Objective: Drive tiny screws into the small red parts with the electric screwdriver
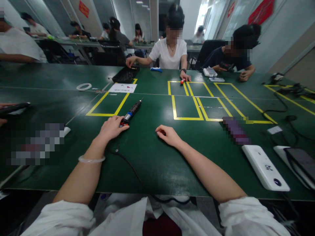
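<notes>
When read with twelve o'clock straight ahead, shows a pen-shaped tool [131, 111] at eleven o'clock over the green tabletop [157, 170], just beside a yellow tape outline [98, 115], probably a place marker. Points tip-first toward one o'clock, presumably to keep the sharp end away from the wearer. Also shows, farther out at eleven, a paper sheet [123, 88] just beside a black tray [125, 76], perhaps as a label. Regarding the left hand [112, 128]: grasps the tool's rear end, apparently between fingers and thumb. Regarding the right hand [170, 136], just past twelve: curls loosely, about half closed, thumb close to forefinger. Cannot tell, concerning a dark speck [157, 132] at the fingertips, between small part and shadow.
</notes>
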A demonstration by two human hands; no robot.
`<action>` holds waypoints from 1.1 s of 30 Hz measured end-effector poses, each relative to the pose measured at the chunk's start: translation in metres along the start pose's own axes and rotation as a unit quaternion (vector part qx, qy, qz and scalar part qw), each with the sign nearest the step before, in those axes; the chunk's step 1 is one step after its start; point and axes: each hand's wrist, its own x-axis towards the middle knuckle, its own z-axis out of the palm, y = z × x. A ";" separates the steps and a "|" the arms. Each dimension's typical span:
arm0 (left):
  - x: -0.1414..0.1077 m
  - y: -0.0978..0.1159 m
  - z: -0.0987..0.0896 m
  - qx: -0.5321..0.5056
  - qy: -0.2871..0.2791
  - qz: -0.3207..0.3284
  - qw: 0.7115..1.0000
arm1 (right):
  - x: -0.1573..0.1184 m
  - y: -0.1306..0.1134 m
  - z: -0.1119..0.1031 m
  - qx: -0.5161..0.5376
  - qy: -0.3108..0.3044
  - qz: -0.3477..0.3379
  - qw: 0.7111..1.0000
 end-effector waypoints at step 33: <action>-0.022 -0.089 -0.011 0.053 0.071 -0.267 0.960 | 0.001 -0.001 0.000 -0.020 0.000 -0.008 1.000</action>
